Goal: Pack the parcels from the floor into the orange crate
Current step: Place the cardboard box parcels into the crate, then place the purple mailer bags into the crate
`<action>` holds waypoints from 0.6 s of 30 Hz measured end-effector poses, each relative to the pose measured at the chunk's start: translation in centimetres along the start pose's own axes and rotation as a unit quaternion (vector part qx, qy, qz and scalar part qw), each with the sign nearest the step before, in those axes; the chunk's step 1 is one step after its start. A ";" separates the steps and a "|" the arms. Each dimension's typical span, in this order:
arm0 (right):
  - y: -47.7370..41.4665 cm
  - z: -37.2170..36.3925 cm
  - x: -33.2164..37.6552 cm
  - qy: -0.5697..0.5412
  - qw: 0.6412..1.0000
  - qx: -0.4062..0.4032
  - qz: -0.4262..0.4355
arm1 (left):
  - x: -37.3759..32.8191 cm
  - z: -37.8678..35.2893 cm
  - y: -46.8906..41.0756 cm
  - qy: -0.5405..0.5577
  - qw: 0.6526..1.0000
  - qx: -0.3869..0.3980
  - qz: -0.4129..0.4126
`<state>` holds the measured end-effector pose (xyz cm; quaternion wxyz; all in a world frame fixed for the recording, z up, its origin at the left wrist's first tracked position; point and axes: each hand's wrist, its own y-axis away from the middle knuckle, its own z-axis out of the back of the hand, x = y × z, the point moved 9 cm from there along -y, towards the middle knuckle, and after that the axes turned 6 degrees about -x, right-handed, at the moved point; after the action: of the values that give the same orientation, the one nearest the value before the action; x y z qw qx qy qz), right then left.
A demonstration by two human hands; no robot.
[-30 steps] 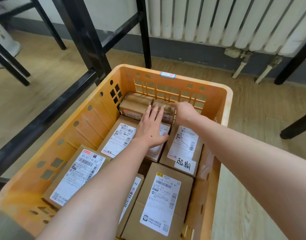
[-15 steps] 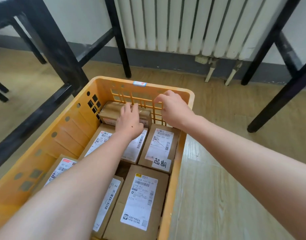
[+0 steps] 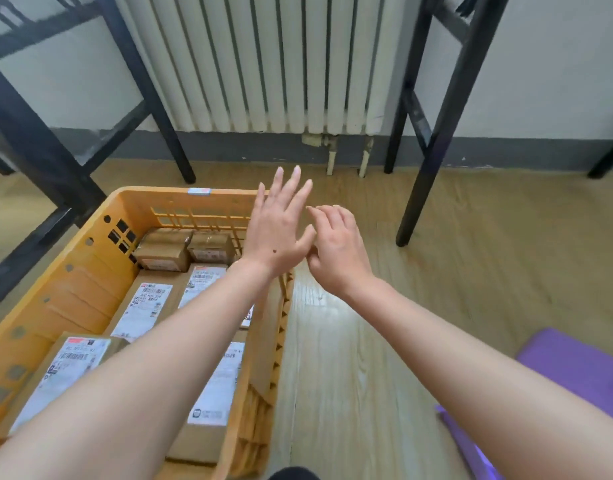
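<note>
left hand [image 3: 277, 233] fingers straight, spread; right hand [image 3: 336, 247] loosely curled, both empty beside orange crate [image 3: 152, 195]. parcels [image 3: 142, 306] look stiff, probably light: grip opposite edges.

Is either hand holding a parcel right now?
No: the left hand has straight, spread fingers, the right hand loosely curled ones, and neither holds anything.

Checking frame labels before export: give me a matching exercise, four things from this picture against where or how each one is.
1. left hand
2. right hand
3. purple mat
4. small brown cardboard parcels

A. far end of the orange plastic crate
B. on the wooden floor, lower right of view
C. fingers straight and spread, holds nothing
D. fingers loosely curled, holds nothing

Pairs: 1-C, 2-D, 3-B, 4-A
</note>
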<state>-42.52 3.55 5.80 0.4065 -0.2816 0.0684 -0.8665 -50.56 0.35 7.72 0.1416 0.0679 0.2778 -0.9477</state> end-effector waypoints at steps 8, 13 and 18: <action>3.6 6.8 -8.8 0.064 0.996 0.000 -0.060 | -11.8 -4.8 -2.0 -0.003 0.995 0.057 -0.080; 5.7 8.1 -16.4 0.064 0.987 -0.004 -0.148 | -18.2 -9.4 -2.3 -0.004 0.988 0.108 -0.107; 10.2 6.5 -25.2 0.048 0.956 0.011 -0.289 | -25.1 -14.6 -2.0 -0.063 0.957 0.196 -0.204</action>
<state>-19.30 16.31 -3.22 0.1379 -0.2425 -0.0063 -0.9603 -26.54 15.73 1.72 -0.0533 -0.0231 0.0851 -0.9947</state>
